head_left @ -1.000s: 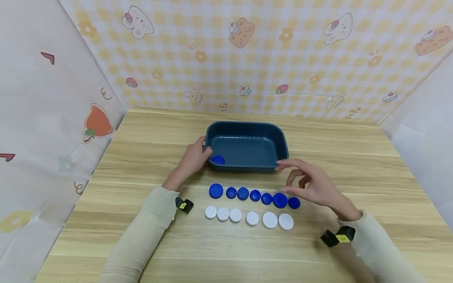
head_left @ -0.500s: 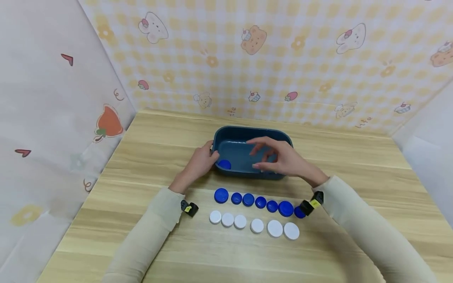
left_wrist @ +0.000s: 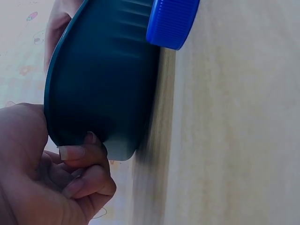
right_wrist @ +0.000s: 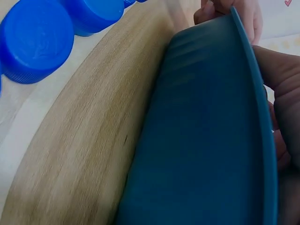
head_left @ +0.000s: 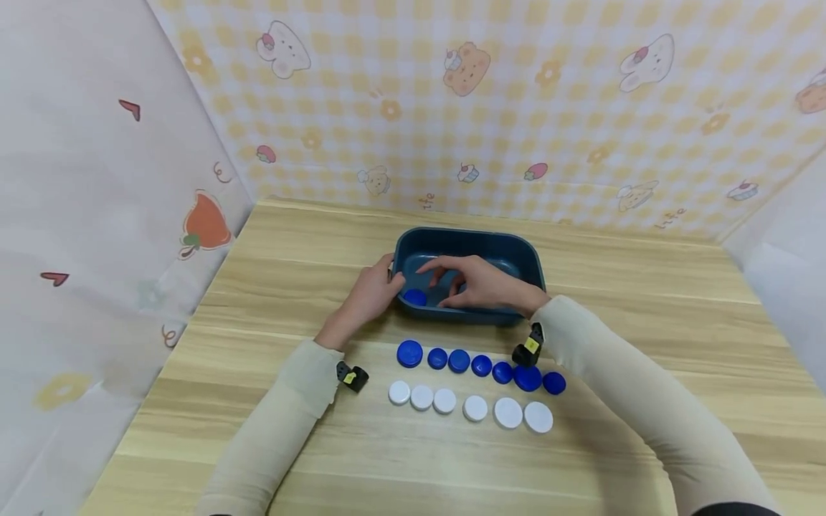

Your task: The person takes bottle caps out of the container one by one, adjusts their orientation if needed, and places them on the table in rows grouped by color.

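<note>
A dark teal plastic basin (head_left: 477, 317) stands on the wooden table. My left hand (head_left: 369, 295) grips its left rim, thumb over the edge; in the left wrist view its fingers (left_wrist: 89, 180) curl against the outer wall. One blue bottle cap (head_left: 415, 297) lies inside, at the front left corner. My right hand (head_left: 482, 282) reaches over the front rim into the basin, thumb and forefinger spread apart on the near side of that cap, with nothing between them. In the right wrist view the basin wall hides most of this hand.
In front of the basin runs a row of several blue bottle caps (head_left: 459, 360). A row of several white caps (head_left: 475, 408) lies nearer to me. Behind the table rises a yellow checked backdrop (head_left: 413, 129), with a white sheet (head_left: 97, 215) along the left side.
My right hand has moved left, from the basin's front right corner to inside it, toward the blue cap there. The left hand keeps its grip on the rim. The head view has shifted slightly.
</note>
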{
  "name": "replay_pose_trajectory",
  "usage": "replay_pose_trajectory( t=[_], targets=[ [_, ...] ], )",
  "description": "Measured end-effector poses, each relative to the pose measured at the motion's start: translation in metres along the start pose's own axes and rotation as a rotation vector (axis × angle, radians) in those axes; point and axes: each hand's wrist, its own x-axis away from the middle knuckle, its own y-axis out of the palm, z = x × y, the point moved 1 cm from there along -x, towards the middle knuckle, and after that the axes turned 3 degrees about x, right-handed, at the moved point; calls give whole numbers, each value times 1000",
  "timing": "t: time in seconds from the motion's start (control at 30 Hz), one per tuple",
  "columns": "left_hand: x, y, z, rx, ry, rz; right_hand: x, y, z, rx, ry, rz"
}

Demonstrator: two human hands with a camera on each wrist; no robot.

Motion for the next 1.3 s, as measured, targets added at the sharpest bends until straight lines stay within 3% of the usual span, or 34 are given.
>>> replay_pose_trajectory(
  t=[0.53,0.83,1.13,1.3],
  targets=[
    [-3,1,-2,28,12,21,-25,15,5,88,30,-81],
    [-2,4,-1,24,14,15,-31,19,7,162,63,-82],
    [-3,3,-2,31,28,25,-36,20,11,141,69,-57],
    [-3,3,-4,30,21,16,-37,23,13,184,94,-74]
  ],
)
